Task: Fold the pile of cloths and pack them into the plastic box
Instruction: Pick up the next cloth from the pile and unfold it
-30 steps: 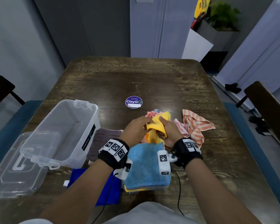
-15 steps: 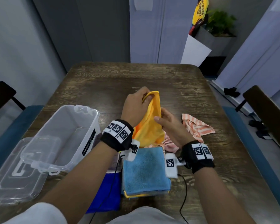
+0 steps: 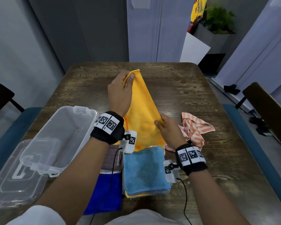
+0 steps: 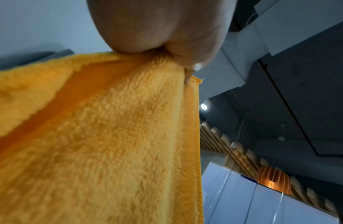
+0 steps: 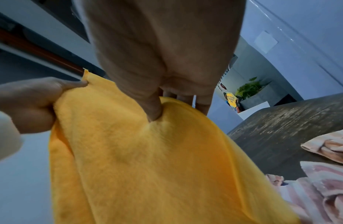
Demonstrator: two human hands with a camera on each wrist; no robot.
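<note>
A person is holding a yellow cloth (image 3: pixel 141 114) up in the air over a dark wooden counter (image 3: pixel 177 88). The left hand (image 3: pixel 120 93) is holding the cloth's top corner, its grip pinching the hem between thumb and curled fingers. The right hand (image 3: pixel 167 129) is holding the same cloth lower down and to the right of that grip, along the cloth's right edge. Its grip is pinching the fabric, with the thumb pressing into the near face and the fingers lying behind. The cloth is hanging on a slant between the two grips, and its lower part is trailing down below the right grip toward a folded light blue cloth (image 3: pixel 144 169). That cloth is topping a small stack lying on the counter, nearer the person than both grips. Just to the right of the right grip, crumpled striped cloths (image 3: pixel 195 129) in orange, pink and white are lying on the counter. Below and to the left of the left grip, a clear plastic box (image 3: pixel 81 109) is sitting open, its near end overlapping its clear lid (image 3: pixel 15 181). Between the box and the blue stack, a grey-brown cloth (image 3: pixel 110 158) and a dark blue cloth (image 3: pixel 107 192) are lying flat.
</note>
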